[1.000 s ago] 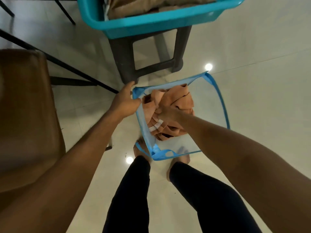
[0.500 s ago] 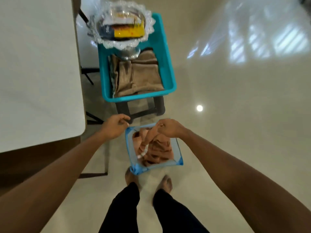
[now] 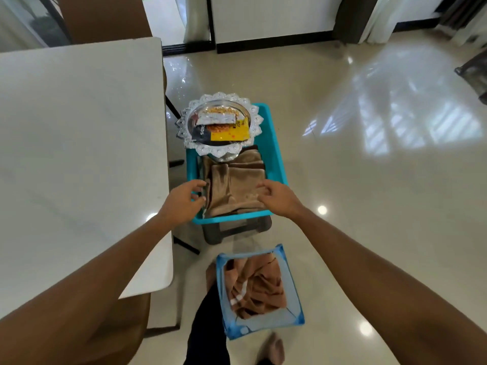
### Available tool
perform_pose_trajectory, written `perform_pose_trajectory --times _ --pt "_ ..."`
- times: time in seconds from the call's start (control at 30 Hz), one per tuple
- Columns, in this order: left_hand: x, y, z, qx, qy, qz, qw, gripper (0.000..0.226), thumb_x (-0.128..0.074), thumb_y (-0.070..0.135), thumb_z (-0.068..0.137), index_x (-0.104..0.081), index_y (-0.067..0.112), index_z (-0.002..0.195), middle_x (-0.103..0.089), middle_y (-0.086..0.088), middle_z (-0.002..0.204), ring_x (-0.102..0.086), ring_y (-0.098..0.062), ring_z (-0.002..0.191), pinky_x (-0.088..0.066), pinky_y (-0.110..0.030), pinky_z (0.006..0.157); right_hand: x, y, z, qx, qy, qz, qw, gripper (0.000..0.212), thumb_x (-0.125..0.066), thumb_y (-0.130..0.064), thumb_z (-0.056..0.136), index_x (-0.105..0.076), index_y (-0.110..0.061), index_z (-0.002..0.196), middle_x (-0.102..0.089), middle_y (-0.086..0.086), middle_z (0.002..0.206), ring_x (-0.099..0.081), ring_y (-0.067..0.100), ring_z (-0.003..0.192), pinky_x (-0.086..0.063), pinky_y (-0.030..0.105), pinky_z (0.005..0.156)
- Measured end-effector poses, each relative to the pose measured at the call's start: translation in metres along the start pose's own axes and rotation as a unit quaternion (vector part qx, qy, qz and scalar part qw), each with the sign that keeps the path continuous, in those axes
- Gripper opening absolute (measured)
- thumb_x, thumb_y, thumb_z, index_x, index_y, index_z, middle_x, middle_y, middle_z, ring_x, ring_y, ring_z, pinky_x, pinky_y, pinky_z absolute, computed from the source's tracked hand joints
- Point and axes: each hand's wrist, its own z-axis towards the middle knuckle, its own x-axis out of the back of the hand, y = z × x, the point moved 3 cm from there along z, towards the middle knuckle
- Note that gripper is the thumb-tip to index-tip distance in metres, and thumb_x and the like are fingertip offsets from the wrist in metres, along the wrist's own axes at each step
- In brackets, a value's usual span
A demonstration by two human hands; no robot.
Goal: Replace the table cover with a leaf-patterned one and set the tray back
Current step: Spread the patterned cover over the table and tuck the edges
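- the table top is bare and white, so by my reading the old cover is already off; nothing has been spread on it yet.
- the blue mesh hamper on the floor holds a crumpled orange-brown cloth, probably the removed cover.
- the teal basket sits on a dark stool just beside the table's edge; in it lies a folded brown cloth, likely the replacement, though no leaf pattern shows on the folds.
- the silver tray stands at the basket's far end, over the back of the folded cloth, and carries snack packets.
- the left hand is at the cloth's left edge, its fingers loosely spread in a c-shape and not clamped on anything.
- the right hand has its fingertips bent down onto the top of the cloth; whether they pinch it i cannot tell.
- left to do: lift the cloth out, which may catch under the tray, spread it over the table, then set the tray back on it.
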Motion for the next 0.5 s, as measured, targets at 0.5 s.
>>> perform_pose_trajectory --times 0.5 --pt "-0.085 -0.137 0.223 0.430 0.061 -0.278 0.857 0.097 -0.061 0.042 0.053 -0.035 0.012 0.141 -0.045 -0.012 0.137 -0.049 -0.034 0.121 -0.047 -0.056 0.100 -0.020 0.027 0.180 -0.262 0.042 0.013 0.964 0.023 -0.057 -0.024 0.090 -0.070 -0.014 0.106 -0.066 0.004 0.096 -0.066 0.028 0.101 -0.045 0.030 0.075"
